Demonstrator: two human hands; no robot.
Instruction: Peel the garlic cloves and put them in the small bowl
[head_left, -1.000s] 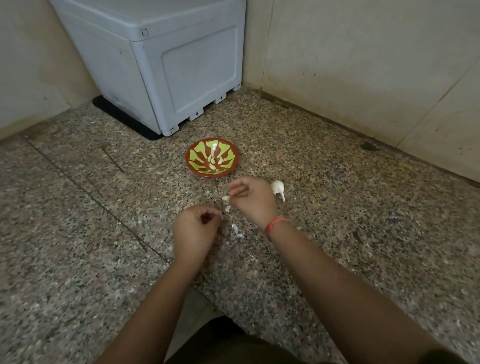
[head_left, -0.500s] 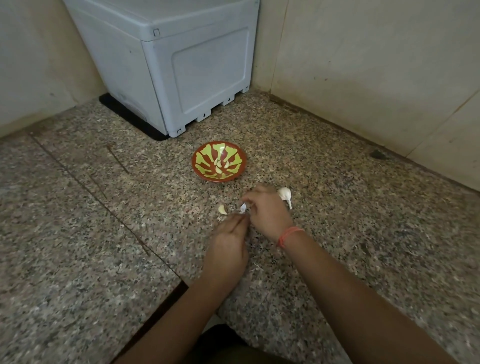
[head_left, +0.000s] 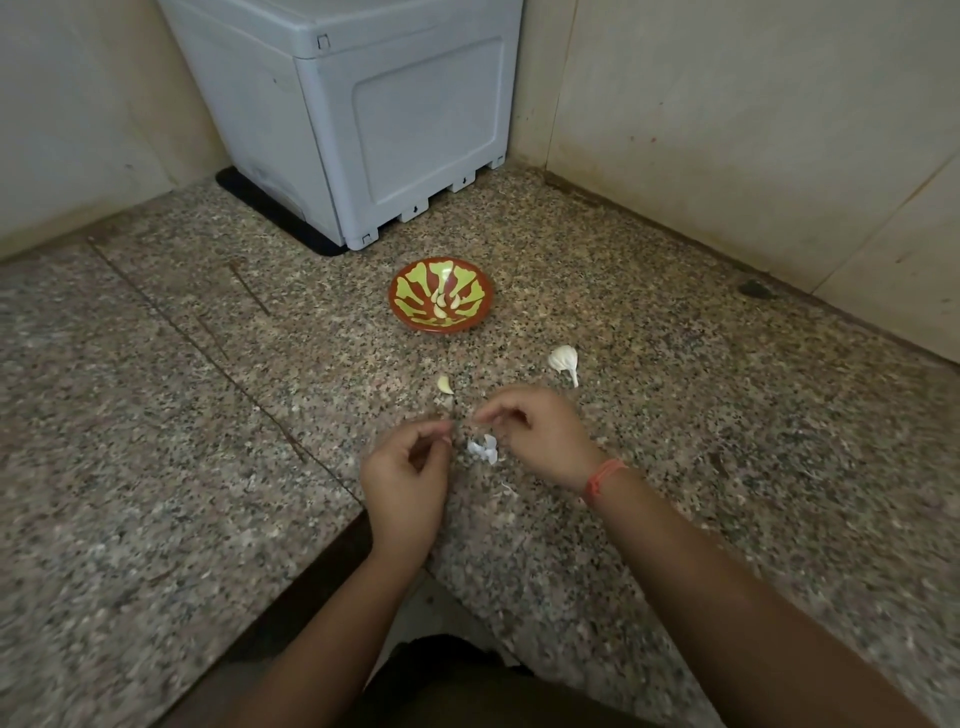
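Head view: the small bowl (head_left: 397, 306) sits on the granite bench (head_left: 156, 467) in front of a grey plastic box (head_left: 363, 119) and holds several peeled cloves (head_left: 440, 305). One loose peeled clove (head_left: 444, 385) lies on the bench between the bowl and the hands, not in the bowl. An unpeeled garlic piece with stem (head_left: 564, 358) lies to the right of it, untouched. Peel scraps (head_left: 484, 450) lie just beside the right hand (head_left: 540, 436). The left hand (head_left: 408, 470) and right hand are close together with narrow, pinched fingertips; what each grip holds is too small to tell. The task looks partway done: some cloves are in the bowl, the loose clove has to go in, and at least one piece is left to peel.
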